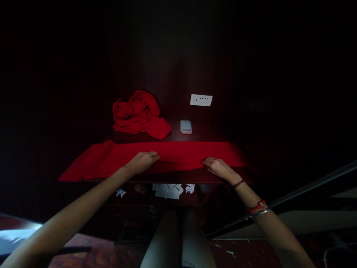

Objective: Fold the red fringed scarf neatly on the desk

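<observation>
A long red cloth [178,150], perhaps a garment, lies spread in a strip along the dark wooden desk top. Its left end widens and reaches the front edge. My left hand [145,162] is closed on the cloth near its middle, fingers curled together at the near side. Farther right, my right hand [219,167] pinches the near edge between thumb and fingertips. Between the two hands that edge is slightly rumpled. Behind the strip, to the left, sits a crumpled heap of red cloth [139,115], touched by neither hand.
A pixelated phone-like rectangle [186,127] lies at the back of the desk [175,137], below a white wall socket [201,100]. An open shelf under the top holds papers [167,191] and small items. My legs are below; scraps [230,253] litter the floor.
</observation>
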### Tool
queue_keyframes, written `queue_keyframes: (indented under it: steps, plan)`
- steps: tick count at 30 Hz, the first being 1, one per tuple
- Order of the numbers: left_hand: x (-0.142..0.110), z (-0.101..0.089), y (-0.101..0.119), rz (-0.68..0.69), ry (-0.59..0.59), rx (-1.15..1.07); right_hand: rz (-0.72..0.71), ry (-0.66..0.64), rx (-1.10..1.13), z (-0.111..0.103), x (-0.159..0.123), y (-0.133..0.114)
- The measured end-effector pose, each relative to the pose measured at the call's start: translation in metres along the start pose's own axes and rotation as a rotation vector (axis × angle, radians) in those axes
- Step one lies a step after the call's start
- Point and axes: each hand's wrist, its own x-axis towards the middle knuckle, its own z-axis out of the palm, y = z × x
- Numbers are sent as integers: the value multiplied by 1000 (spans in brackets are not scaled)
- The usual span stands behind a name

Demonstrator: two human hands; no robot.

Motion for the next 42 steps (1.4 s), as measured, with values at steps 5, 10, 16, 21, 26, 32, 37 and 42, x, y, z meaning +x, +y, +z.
queue_keyframes:
  steps: [5, 10, 16, 21, 26, 32, 37, 42]
  plan:
    - [-2, 10, 6, 76, -47, 23, 40, 45, 17, 4, -3, 2]
    - [-1, 7, 4, 73, -68, 44, 61, 107, -11, 5, -5, 5]
    - [6, 14, 10, 63, 24, 70, 144, 145, -221, 5, -2, -4]
    - [13, 20, 18, 120, 62, 82, 152, 125, -279, 9, -2, -8]
    - [11, 8, 13, 166, 5, 118, 114, 148, -257, 9, -8, -1]
    - [2, 8, 17, 201, 13, 93, 62, 193, -204, 8, -15, 3]
    - [-5, 15, 23, 166, 26, 53, 57, 184, -160, 16, -18, 4]
    - [-7, 18, 20, 167, -13, 25, 50, 226, -50, 22, -21, 8]
